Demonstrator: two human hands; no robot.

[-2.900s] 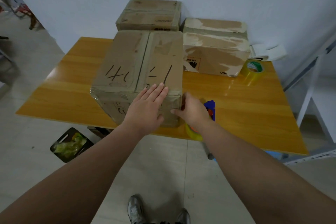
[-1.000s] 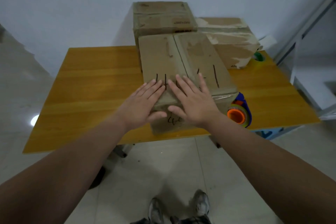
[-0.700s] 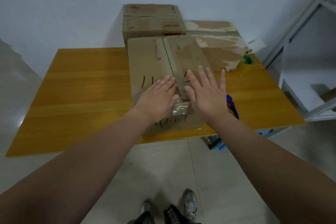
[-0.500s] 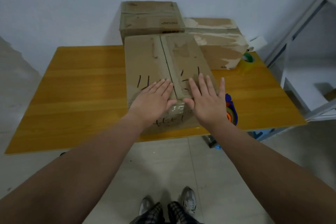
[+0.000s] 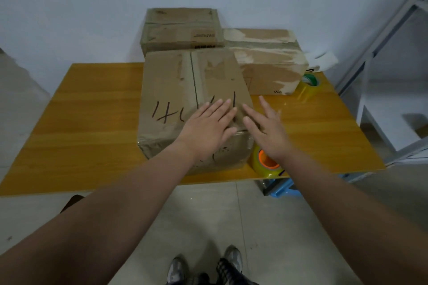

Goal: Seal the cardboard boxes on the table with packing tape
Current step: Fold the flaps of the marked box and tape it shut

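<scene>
Dark object [image 5: 71,201] on the floor, under the tabletop's near-left edge. Can't tell what it is.

Wooden tabletop [image 5: 92,122], far edge against the wall.

Near box [image 5: 171,90] sits centre, its front face close to the tabletop's near edge. Flaps closed, centre seam running front to back, black marker scrawl on top. Glossy clear film over its near top edge and front face.

Back box [image 5: 180,28] is right behind it at the far edge and stands taller. Closed.

Shoes [image 5: 178,271] on the floor tiles, bottom centre.

Left hand [image 5: 208,127]: flat on the near box's top, toward its near-right corner. Fingers straight and close together, thumb lying along the near top edge. Holding nothing.

Right hand [image 5: 266,127]: fingers straight and fanned apart, palm down at the box's near-right corner. Thumb and forefinger are over the corner, the rest reach past the box's right side above the tabletop. Can't tell whether it touches the box. Holding nothing.

Tape roll [image 5: 266,162], yellowish with an orange core, at the tabletop's near edge just beside the near box's right side, partly under the right wrist.

Blue item [image 5: 282,188] under the tabletop below that roll.

Torn box [image 5: 268,62], outer paper ripped off in patches, at the far edge right of the back box.

Second tape roll [image 5: 309,85], green core, at the far-right corner beside the torn box.

White paper [image 5: 322,59] behind it.

Metal rack [image 5: 382,37] off the right edge.
</scene>
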